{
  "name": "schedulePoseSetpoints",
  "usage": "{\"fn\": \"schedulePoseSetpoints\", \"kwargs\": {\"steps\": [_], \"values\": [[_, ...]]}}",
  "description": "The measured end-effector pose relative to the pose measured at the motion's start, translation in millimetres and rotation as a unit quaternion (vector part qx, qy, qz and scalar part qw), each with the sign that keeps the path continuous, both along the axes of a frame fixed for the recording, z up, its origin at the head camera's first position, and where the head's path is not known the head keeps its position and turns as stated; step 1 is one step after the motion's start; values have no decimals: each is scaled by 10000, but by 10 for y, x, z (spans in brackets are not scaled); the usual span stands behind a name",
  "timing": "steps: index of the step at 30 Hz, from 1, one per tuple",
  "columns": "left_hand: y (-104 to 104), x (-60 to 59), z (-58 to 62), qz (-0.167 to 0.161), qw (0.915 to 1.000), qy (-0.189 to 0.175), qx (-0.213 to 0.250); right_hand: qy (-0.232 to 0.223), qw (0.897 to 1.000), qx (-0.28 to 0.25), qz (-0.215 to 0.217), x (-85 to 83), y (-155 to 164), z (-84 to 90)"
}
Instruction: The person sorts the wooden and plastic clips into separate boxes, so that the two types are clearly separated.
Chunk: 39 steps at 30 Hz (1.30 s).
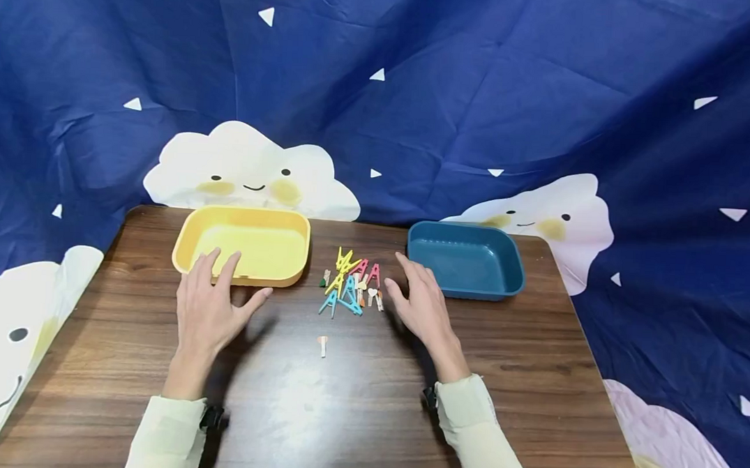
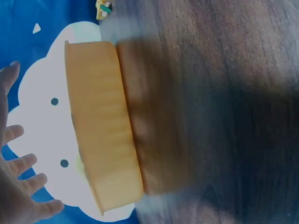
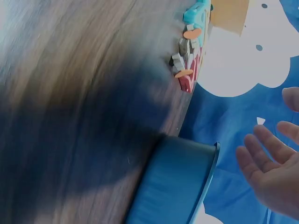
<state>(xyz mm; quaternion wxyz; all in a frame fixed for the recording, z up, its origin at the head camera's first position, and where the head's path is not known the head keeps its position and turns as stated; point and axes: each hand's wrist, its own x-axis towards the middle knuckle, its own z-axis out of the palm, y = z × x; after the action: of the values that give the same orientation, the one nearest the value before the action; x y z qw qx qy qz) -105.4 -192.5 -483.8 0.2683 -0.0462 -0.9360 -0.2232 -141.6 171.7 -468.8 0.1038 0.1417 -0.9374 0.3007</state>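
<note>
We see the left hand, fingers spread and grasping nothing, left of centre near the yellow tub; the right hand, likewise empty, right of centre near the blue tub. Between them, mid-frame, clothespins lie clustered, too small to count surely.

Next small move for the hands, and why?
Probably ease the right hand left and pinch the rightmost red clothespin. That hand is open and holds nothing, and in the head view the clothespin lies near its fingertips. No clothespins show in the yellow bin or blue bin, though the left hand partly hides the yellow one.
</note>
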Motion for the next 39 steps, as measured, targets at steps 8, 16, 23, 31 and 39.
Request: {"fn": "schedulePoseSetpoints", "kwargs": {"steps": [8,16,23,31,39], "values": [[-86,4,1,423,9974,203,555,-311,9994,-94,-104,-29,-104,12],[-210,23,-4,946,9863,-241,1332,-477,9979,-383,-233,-77,-193,-35],[-337,30,-10,1274,9768,-267,1701,-646,9963,-459,-320,-113,-250,-77],[-434,7,-36,1397,9717,-580,1813,-896,9928,-679,-411,-159,-283,-137],[-530,-10,-66,1358,9704,-597,1907,-1015,9905,-806,-456,-213,-307,-188]]}}
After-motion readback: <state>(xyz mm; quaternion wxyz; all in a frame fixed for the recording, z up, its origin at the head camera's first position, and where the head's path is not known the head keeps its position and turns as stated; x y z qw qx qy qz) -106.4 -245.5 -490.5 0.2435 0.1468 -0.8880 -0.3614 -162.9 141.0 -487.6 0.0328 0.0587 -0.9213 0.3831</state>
